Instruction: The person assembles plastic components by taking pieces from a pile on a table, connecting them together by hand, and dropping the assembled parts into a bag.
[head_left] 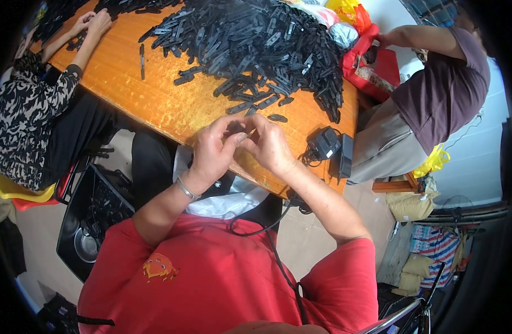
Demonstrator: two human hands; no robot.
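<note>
Over the near edge of the orange wooden table (119, 92), my two hands meet fingertip to fingertip. My left hand (211, 149), with a bangle at its wrist, is closed on a small black plastic piece (235, 127). My right hand (271, 146) pinches at the same piece from the other side; fingers cover most of it, so its exact shape is hidden. Just beyond my fingers lies a large heap of slim black plastic parts (250, 47), with a few loose ones at its near edge.
Black power adapters (324, 146) with cables sit at the table's right corner. A pen (142, 61) lies left of the heap. One co-worker's hands (92, 23) work at far left; another person (439, 83) stands at right by a red bag (372, 69). A black bin (80, 222) stands on the floor.
</note>
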